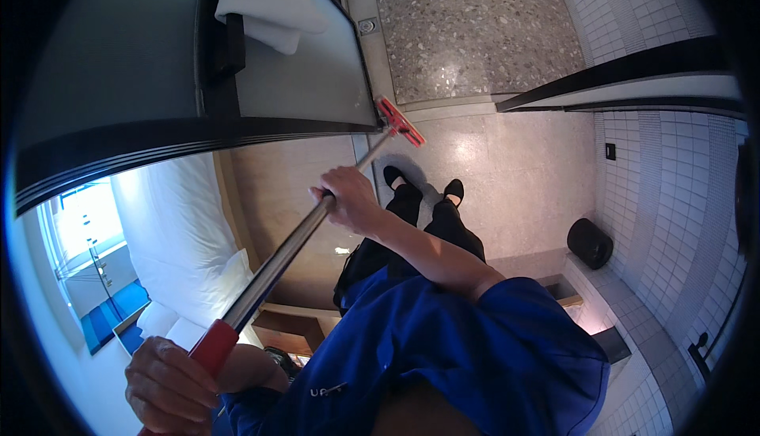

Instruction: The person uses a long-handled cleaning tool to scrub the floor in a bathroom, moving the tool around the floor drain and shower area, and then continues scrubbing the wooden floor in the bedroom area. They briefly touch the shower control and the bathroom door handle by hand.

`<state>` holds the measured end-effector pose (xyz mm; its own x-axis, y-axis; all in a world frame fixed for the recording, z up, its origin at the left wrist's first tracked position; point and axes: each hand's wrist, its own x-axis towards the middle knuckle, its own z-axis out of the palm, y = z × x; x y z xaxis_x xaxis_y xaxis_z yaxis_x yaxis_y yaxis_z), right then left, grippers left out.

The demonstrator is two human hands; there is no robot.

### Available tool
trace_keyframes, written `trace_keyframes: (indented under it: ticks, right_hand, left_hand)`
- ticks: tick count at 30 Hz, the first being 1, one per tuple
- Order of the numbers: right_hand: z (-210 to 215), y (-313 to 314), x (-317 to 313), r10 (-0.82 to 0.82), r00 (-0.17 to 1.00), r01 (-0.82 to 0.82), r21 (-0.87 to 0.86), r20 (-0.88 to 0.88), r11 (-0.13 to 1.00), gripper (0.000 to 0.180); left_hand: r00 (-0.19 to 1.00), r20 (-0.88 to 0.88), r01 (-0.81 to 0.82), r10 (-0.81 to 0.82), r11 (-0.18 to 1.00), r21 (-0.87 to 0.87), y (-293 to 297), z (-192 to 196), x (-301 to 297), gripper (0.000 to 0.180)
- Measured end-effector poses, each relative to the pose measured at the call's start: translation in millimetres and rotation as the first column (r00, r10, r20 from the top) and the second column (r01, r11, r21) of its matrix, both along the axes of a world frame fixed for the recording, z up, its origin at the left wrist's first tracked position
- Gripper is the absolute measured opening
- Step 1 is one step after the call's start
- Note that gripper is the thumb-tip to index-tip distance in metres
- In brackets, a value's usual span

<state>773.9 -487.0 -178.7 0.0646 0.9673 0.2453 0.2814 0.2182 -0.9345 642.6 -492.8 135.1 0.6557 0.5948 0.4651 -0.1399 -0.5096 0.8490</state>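
A long mop with a metal pole (289,251) and a narrow red head (402,123) slants across the view. My left hand (170,381) is wrapped round the red grip (214,347) at the pole's upper end. Farther down the pole, my right hand (348,197) is closed around the metal. The mop's head is at the floor by the bottom corner of the frosted glass panel, a little beyond my feet. Whether it presses on the floor or the frame there, I cannot tell.
A dark-framed frosted glass panel (305,80) with a white towel (269,1) hanging on it is at left. Beyond a low sill lies a speckled stone floor (479,24). A black bin (590,243) stands by the white-tiled wall (681,175). A bed (170,230) shows at far left.
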Motion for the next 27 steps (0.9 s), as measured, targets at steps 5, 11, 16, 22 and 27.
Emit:
trace_keyframes:
  ticks: [5,11,16,22,27]
  right_hand:
    - [-14,-56,38,0.126,0.99,-0.123,-0.04,0.067,0.992,0.01]
    - [-11,-83,69,0.111,0.993,-0.11,-0.042,0.024,0.993,0.016]
    - [-36,-65,86,-0.099,0.98,0.129,-0.171,0.173,0.977,0.01]
    - [-93,-54,203,-0.663,0.732,0.671,-0.332,0.156,0.663,0.01]
    - [-61,-105,279,-0.806,0.589,0.777,-0.311,0.053,0.548,0.029]
  left_hand:
    - [0.997,-0.027,0.065,-0.066,0.997,-0.04,-8,-13,1,0.027]
    - [0.924,-0.101,0.34,-0.369,0.912,-0.231,-8,-29,-38,0.012]
    - [0.95,0.138,0.307,-0.279,0.912,-0.271,24,-71,-3,0.026]
    - [0.963,-0.178,-0.247,0.2,0.923,-0.296,104,-162,97,0.032]
    - [0.757,-0.648,-0.569,0.086,0.574,-0.588,132,-357,57,0.019]
